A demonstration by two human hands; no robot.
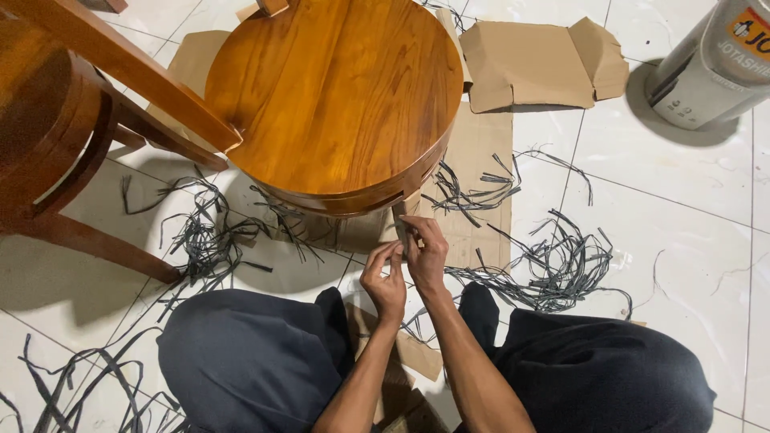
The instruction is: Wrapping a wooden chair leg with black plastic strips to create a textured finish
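A round wooden stool with a glossy orange-brown seat stands on flat cardboard in front of me. My left hand and my right hand meet just below the seat's front rim. Both pinch a thin dark grey strip that runs up toward a slot in the rim. The strip's upper end is hidden under the seat edge. My knees in dark trousers frame the hands on both sides.
Another wooden chair stands at the left. Several loose grey strips litter the white tiled floor left and right. A folded cardboard piece lies at the back. A grey paint bucket stands at the top right.
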